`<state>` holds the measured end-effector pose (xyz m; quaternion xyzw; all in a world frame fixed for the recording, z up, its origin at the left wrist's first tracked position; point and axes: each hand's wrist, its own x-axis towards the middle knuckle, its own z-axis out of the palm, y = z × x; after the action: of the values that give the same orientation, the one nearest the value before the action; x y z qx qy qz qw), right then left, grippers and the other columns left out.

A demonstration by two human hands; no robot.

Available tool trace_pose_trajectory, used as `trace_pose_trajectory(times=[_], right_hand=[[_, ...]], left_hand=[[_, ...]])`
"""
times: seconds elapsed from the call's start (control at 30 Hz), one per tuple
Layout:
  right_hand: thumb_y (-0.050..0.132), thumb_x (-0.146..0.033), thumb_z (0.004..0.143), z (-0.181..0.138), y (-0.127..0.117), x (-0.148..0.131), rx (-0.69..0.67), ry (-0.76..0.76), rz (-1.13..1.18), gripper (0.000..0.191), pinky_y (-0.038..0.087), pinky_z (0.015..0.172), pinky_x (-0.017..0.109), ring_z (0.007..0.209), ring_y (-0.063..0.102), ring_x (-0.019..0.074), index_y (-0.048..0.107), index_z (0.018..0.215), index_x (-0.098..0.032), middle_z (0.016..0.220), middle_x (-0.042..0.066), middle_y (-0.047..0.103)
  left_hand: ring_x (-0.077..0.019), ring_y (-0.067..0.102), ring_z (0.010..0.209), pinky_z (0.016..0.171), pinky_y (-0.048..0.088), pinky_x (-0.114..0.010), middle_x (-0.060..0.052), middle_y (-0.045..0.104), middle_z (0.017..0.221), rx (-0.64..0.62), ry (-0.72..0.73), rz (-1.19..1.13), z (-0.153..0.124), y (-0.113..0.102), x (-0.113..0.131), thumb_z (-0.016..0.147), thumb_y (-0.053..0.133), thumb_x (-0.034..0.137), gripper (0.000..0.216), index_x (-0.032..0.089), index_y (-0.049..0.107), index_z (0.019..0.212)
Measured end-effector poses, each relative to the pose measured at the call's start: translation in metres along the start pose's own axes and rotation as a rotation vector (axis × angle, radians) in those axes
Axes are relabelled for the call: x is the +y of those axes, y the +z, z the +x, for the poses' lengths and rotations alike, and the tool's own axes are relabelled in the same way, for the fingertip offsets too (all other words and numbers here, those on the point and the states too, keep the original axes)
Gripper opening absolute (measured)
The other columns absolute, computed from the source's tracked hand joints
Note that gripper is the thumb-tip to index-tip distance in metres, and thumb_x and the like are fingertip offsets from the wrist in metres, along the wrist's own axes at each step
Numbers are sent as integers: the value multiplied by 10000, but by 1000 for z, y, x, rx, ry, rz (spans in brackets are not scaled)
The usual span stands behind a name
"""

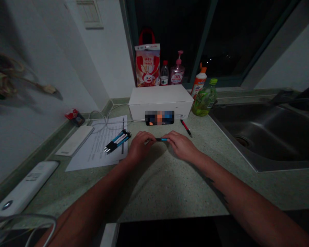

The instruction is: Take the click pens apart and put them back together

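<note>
Between my two hands a blue and black pen (161, 139) lies level above the counter. The fingers of my left hand (140, 145) are closed on its black end. On the blue end, my right hand (181, 144) pinches with thumb and fingers. Left of my left hand, several blue, white and black pens (117, 141) lie bundled on a printed sheet of paper (92, 151). A red and black pen (186, 128) rests on the counter beyond my right hand. Straight ahead, a phone (160, 118) leans against a white box (161, 99).
A steel sink (273, 133) is set into the counter (164, 185) at right. Behind the box stand a red bag (148, 65), a small bottle (164, 73) and a pink pump bottle (177, 72). A green bottle (204, 99) is beside it. White power strip (28, 187) and cables lie left.
</note>
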<state>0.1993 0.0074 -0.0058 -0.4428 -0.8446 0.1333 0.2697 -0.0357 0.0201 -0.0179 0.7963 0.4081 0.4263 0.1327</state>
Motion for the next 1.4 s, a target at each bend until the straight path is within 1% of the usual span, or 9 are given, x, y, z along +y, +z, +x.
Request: trace_pose_trajectory(times=[0.13, 0.33, 0.5, 0.63, 0.73, 0.83, 0.9, 1.03, 1.4], right_hand=[[602, -208, 1018, 0, -1, -4, 28, 52, 11, 177, 527, 898, 365, 1014, 692, 238, 708, 1160, -198, 1092, 96, 741], [539, -232, 1063, 1, -4, -8, -53, 52, -84, 226, 522, 874, 356, 999, 706, 239, 752, 1131, -202, 1044, 100, 770], [517, -236, 1077, 1, -5, -9, -100, 64, -93, 248, 527, 879, 351, 1004, 711, 235, 755, 1132, -195, 1064, 98, 777], [514, -248, 1085, 2, -6, -9, -80, 87, -94, 250, 532, 889, 365, 1014, 712, 242, 747, 1152, -190, 1087, 103, 771], [520, -242, 1082, 3, -6, -9, -80, 86, -113, 243, 534, 881, 367, 1019, 712, 247, 751, 1145, -199, 1073, 104, 768], [531, -236, 1078, 3, -6, -10, -84, 80, -129, 232, 531, 884, 361, 1027, 710, 247, 752, 1139, -204, 1074, 100, 769], [530, -238, 1079, 2, -6, -10, -78, 76, -130, 230, 527, 885, 354, 1030, 708, 241, 748, 1146, -204, 1082, 97, 769], [532, -259, 1083, 2, -5, -10, -76, 70, -148, 229, 518, 869, 342, 1015, 705, 234, 746, 1140, -202, 1069, 93, 766], [532, -244, 1073, 1, -4, -8, -53, 51, -123, 235, 528, 844, 359, 985, 711, 247, 755, 1142, -219, 1045, 97, 769]], left_hand=[[-200, 687, 846, 792, 550, -360, -14, 759, 852, 53, 82, 22, -1, 2, -1, 865, 727, 60, 168, 226, 714, 844], [-207, 688, 881, 829, 542, -378, -25, 758, 876, 15, 158, 40, 0, -4, 7, 883, 684, 49, 190, 231, 725, 845], [-217, 688, 934, 902, 543, -402, -32, 758, 899, -56, 10, -9, 1, -5, 13, 858, 696, 64, 175, 236, 721, 837], [-211, 701, 914, 867, 570, -373, -48, 775, 1009, -6, -245, -118, 1, -2, 17, 830, 774, 186, 244, 226, 726, 1067], [-205, 710, 819, 801, 577, -355, -33, 774, 887, -43, -406, -187, 1, -2, 18, 915, 686, 272, 116, 215, 739, 1001], [-209, 718, 847, 826, 580, -362, -31, 778, 883, -55, -367, -214, 2, -2, 15, 874, 688, 234, 58, 224, 724, 830], [-201, 722, 865, 826, 585, -351, -34, 786, 928, -30, -354, -246, 3, -1, 14, 832, 721, 227, 31, 222, 720, 862], [-200, 726, 797, 774, 590, -347, -39, 783, 849, -71, -454, -278, 2, 1, 14, 882, 695, 300, 108, 202, 722, 920], [-209, 736, 886, 841, 595, -359, -45, 792, 955, -42, -423, -276, 0, 3, 15, 844, 732, 251, 121, 215, 728, 959]])
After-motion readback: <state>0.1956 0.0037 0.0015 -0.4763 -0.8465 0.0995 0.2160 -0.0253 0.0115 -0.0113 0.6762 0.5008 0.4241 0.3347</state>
